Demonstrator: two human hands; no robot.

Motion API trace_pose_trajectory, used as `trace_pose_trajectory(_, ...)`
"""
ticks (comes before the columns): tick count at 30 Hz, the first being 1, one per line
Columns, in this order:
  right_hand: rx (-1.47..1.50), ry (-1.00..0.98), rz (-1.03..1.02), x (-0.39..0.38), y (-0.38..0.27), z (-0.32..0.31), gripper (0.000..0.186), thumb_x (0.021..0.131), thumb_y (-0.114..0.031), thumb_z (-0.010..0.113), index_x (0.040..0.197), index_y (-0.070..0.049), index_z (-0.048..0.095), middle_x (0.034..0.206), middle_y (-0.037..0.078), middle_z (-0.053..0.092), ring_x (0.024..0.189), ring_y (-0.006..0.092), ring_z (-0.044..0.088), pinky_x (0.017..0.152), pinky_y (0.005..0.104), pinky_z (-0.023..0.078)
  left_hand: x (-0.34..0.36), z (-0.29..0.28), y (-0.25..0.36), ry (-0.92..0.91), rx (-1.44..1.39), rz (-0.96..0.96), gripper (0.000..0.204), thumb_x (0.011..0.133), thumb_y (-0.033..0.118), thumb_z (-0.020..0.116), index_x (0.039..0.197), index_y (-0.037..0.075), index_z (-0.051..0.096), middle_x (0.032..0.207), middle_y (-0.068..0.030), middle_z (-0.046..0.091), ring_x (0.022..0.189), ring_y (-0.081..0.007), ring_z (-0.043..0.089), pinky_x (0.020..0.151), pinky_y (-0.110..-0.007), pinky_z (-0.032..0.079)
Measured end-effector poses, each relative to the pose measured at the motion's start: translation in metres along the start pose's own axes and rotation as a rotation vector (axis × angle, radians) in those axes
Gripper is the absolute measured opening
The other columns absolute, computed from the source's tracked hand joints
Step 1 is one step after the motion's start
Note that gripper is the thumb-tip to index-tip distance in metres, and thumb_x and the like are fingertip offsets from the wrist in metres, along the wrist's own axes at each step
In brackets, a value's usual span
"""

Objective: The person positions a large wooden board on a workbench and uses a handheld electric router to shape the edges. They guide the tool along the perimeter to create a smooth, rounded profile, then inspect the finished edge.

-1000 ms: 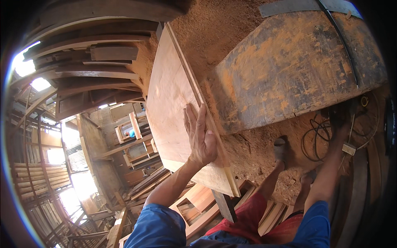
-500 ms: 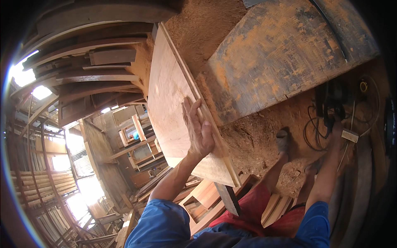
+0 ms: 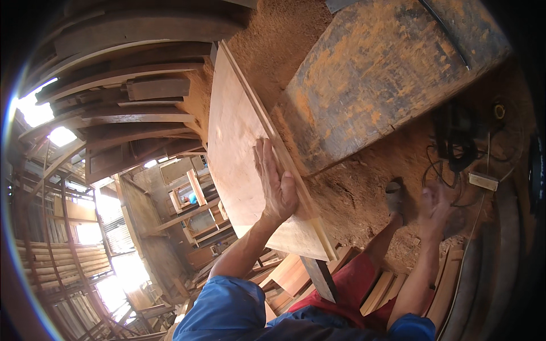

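Observation:
A pale wooden panel (image 3: 236,125) with a grooved edge stands tilted in the middle of the view, propped on a dark wooden beam (image 3: 319,278). My left hand (image 3: 276,184) lies on its face near that edge, fingers stretched out and palm against the wood. To the right, my right hand (image 3: 437,207) hangs over the sawdust-covered ground, fingers apart and holding nothing. Just beyond it sits a dark power tool (image 3: 455,133) with a coiled black cable, its shape partly lost in shadow. A small pale block with a cord (image 3: 483,181) lies beside the tool.
A large dust-covered board (image 3: 387,74) fills the far right. Long dark planks (image 3: 142,88) are stacked at far left. Timber strips and frames (image 3: 290,273) lie below the panel. My foot (image 3: 393,196) stands in the sawdust (image 3: 352,187).
My right hand has come away from the dark power tool, toward me and slightly left, and its fingers have opened. My left hand stays on the panel. The view has shifted slightly.

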State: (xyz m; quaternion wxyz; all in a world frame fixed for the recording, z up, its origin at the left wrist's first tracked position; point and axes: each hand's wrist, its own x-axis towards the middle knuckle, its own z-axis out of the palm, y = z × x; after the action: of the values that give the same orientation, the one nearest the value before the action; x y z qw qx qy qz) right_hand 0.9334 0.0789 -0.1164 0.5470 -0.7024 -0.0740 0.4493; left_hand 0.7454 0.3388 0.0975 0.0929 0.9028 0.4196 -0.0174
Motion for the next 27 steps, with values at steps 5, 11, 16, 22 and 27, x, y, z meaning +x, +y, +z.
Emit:
trace_pose_trajectory(5, 0.316, -0.590, -0.260, -0.073, -0.105, 0.063, 0.036, 0.088, -0.020, 0.079, 0.115, 0.000, 0.066, 0.096, 0.014, 0.065, 0.082, 0.0283, 0.066, 0.074, 0.0386, 0.053, 0.002, 0.003, 0.000, -0.021, -0.059, -0.046, 0.070, 0.105, 0.021, 0.036, 0.165, -0.008, 0.014, 0.171, -0.0331, 0.012, 0.161, -0.0472, 0.006, 0.130, -0.056, 0.004)
trace_pose_trajectory(11, 0.240, -0.552, -0.263, -0.105, -0.110, 0.079, 0.023, 0.091, -0.014, 0.074, 0.108, -0.003, 0.064, 0.089, 0.014, 0.060, 0.076, 0.0330, 0.064, 0.064, 0.0449, 0.051, -0.001, 0.003, 0.002, 0.000, -0.101, -0.046, 0.066, 0.108, 0.021, 0.037, 0.164, -0.008, 0.016, 0.171, -0.0319, 0.013, 0.161, -0.0451, 0.008, 0.130, -0.053, 0.008)
trace_pose_trajectory(16, 0.138, -0.505, -0.249, -0.121, -0.115, 0.074, 0.017, 0.091, -0.011, 0.073, 0.101, -0.004, 0.060, 0.087, 0.014, 0.058, 0.073, 0.0331, 0.062, 0.063, 0.0464, 0.049, -0.001, 0.000, -0.004, -0.010, -0.128, -0.041, 0.065, 0.108, 0.021, 0.038, 0.163, -0.007, 0.019, 0.170, -0.0311, 0.015, 0.161, -0.0436, 0.009, 0.130, -0.051, 0.010)
trace_pose_trajectory(22, 0.108, -0.441, -0.221, -0.148, -0.101, 0.062, 0.017, 0.089, -0.005, 0.073, 0.100, -0.003, 0.060, 0.085, 0.013, 0.058, 0.072, 0.0320, 0.061, 0.063, 0.0447, 0.049, 0.007, 0.006, -0.001, 0.016, -0.216, -0.098, 0.063, 0.109, 0.023, 0.038, 0.163, -0.005, 0.022, 0.170, -0.0293, 0.019, 0.161, -0.0410, 0.012, 0.130, -0.049, 0.011)
trace_pose_trajectory(27, 0.257, -0.469, -0.125, -0.165, -0.068, 0.057, 0.012, 0.091, 0.001, 0.069, 0.097, -0.002, 0.059, 0.081, 0.012, 0.059, 0.070, 0.0292, 0.063, 0.063, 0.0408, 0.050, 0.008, 0.009, -0.005, 0.027, -0.315, -0.101, 0.064, 0.109, 0.026, 0.040, 0.163, -0.005, 0.023, 0.169, -0.0269, 0.022, 0.160, -0.0384, 0.016, 0.130, -0.047, 0.013)
